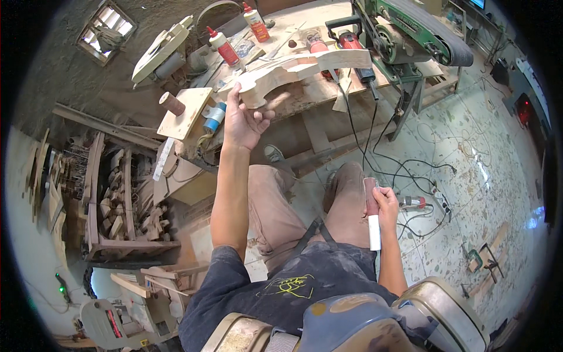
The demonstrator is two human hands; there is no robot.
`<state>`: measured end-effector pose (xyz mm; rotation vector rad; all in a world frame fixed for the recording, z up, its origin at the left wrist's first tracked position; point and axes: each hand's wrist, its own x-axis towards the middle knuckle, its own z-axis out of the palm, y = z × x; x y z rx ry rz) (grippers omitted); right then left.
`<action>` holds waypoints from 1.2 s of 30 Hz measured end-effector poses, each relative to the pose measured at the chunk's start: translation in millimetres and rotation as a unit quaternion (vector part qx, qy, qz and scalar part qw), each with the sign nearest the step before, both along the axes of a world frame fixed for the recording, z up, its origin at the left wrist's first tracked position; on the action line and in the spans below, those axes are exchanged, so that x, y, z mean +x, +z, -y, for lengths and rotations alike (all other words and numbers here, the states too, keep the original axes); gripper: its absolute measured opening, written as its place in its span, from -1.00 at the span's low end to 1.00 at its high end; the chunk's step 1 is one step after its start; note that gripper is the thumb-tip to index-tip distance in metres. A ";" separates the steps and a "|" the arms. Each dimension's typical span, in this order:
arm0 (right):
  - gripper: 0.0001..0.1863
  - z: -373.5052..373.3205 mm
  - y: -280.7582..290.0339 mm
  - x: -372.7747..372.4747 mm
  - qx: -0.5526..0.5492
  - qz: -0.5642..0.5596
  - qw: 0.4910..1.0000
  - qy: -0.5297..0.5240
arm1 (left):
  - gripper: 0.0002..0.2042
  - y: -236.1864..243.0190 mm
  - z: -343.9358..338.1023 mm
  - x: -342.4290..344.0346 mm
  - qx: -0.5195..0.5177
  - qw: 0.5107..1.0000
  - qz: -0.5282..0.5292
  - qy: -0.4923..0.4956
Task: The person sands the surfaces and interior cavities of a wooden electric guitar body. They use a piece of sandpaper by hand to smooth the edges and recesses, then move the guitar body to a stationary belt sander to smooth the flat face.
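In my left hand (248, 120), palm up, is the near left end of a long, pale carved wooden piece (281, 76) with a wavy outline. My thumb lies on its upper side and the fingers curl under it. The piece reaches right, over the workbench's front edge. My right hand (385, 205), beside my right thigh, grips a sanding stick (372, 199): a white tube with brown abrasive paper wrapped round its upper part. The stick stands roughly upright, apart from the wood.
On the workbench (299, 105) are two red-capped glue bottles (224, 47) and red power tools (350, 41). A green belt sander (404, 41) stands at the right. Black cords (404, 170) and clamps (484, 261) lie on the floor. Wood offcuts (117, 217) fill a rack at left.
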<state>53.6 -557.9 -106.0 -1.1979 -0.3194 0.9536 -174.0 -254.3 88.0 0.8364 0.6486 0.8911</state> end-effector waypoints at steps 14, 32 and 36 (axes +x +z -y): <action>-0.67 -16.5 8.8 -1.9 -0.027 -0.019 0.999 0.022 | -0.23 74.9 -81.8 -3.1 0.059 0.995 -0.082 0.027; -0.72 -28.8 -3.6 1.6 -0.045 -0.038 0.998 0.022 | 0.02 146.2 -124.7 15.6 0.189 0.924 -0.331 0.008; -0.72 -30.7 -8.8 4.7 -0.060 -0.025 0.998 0.019 | 0.07 156.3 -122.7 22.5 0.203 0.903 -0.378 -0.005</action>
